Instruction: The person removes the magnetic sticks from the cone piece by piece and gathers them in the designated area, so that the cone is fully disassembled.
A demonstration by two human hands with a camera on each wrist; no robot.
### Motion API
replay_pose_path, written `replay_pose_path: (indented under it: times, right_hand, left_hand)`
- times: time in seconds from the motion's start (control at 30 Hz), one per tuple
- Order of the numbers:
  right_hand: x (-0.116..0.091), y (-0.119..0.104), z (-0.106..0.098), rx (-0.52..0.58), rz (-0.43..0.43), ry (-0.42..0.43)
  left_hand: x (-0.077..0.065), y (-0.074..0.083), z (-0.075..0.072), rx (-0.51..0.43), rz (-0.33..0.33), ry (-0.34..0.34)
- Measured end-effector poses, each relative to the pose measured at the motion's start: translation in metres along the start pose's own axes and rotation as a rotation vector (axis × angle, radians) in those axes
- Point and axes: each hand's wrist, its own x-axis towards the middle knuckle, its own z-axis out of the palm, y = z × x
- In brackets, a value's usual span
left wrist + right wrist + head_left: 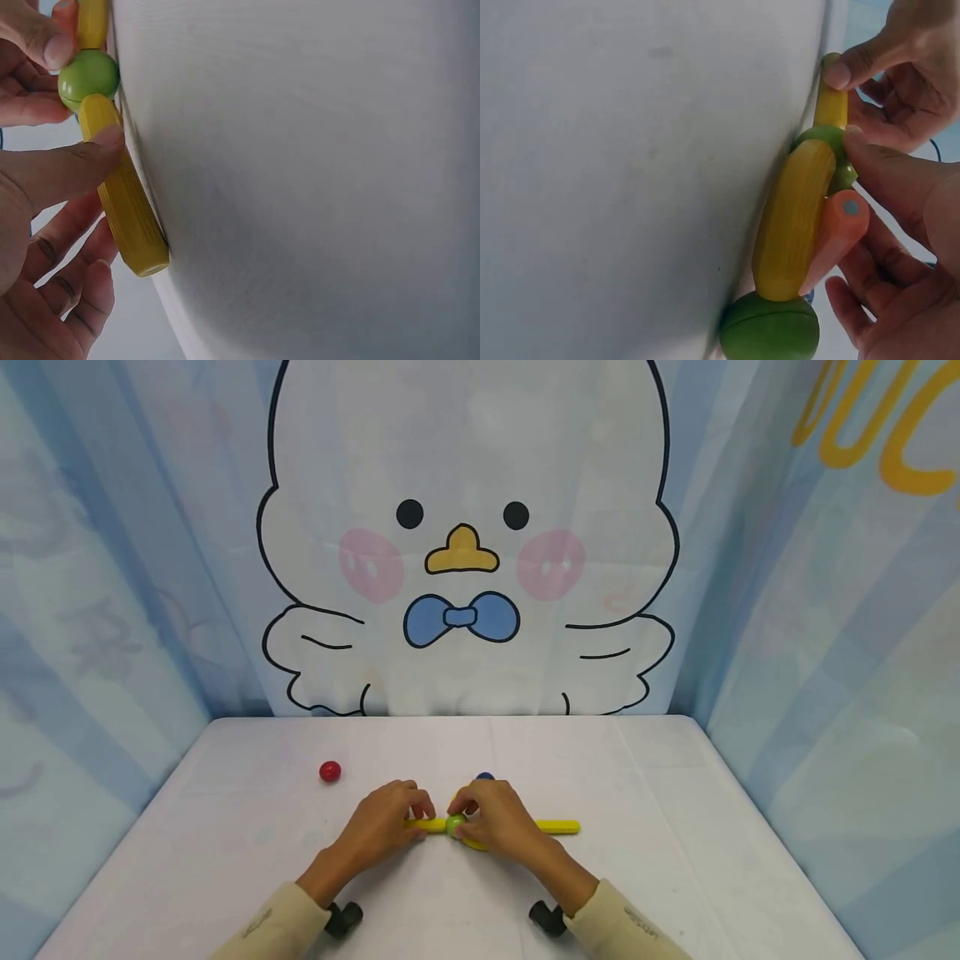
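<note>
My left hand (381, 825) pinches a yellow rod (131, 210) between thumb and fingers, low over the tabletop. The rod's inner end touches a light green ball (90, 79). On that ball lie the thumb and fingers of my right hand (504, 823), pinching it. From the ball's other side run a curved yellow piece (793, 225) and an orange rod (841, 225) with a grey disc in its end. A darker green ball (771, 330) sits at the curved piece's far end. Beyond the right hand, a blue ball (486, 776) is partly hidden.
Another yellow rod (558, 827) sticks out to the right of the right hand. A red ball (330, 772) lies apart at the back left of the white table (637, 877). Printed curtains (465, 677) stand behind and at both sides.
</note>
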Motion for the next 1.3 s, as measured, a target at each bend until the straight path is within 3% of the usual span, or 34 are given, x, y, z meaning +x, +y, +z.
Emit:
replay_pose_path:
  times: [0.43,0.6,0.8,1.0,1.3]
  right_hand:
    - [0.003,-0.002,0.003,-0.034,0.035,-0.022]
    - [0.004,-0.003,0.003,-0.036,0.033,-0.018]
    - [0.004,-0.004,0.002,-0.027,0.064,-0.024]
    - [0.003,-0.002,0.003,-0.026,0.057,-0.015]
    - [0.002,-0.001,0.004,-0.016,0.027,0.005]
  left_hand:
    - [0.004,-0.004,0.004,0.007,0.036,-0.018]
    - [0.004,-0.004,0.000,-0.039,-0.016,-0.035]
    - [-0.001,-0.007,-0.012,-0.093,-0.130,-0.057]
    - [-0.011,-0.023,-0.026,-0.076,-0.218,-0.034]
    - [-0.030,-0.060,-0.047,-0.036,-0.261,-0.018]
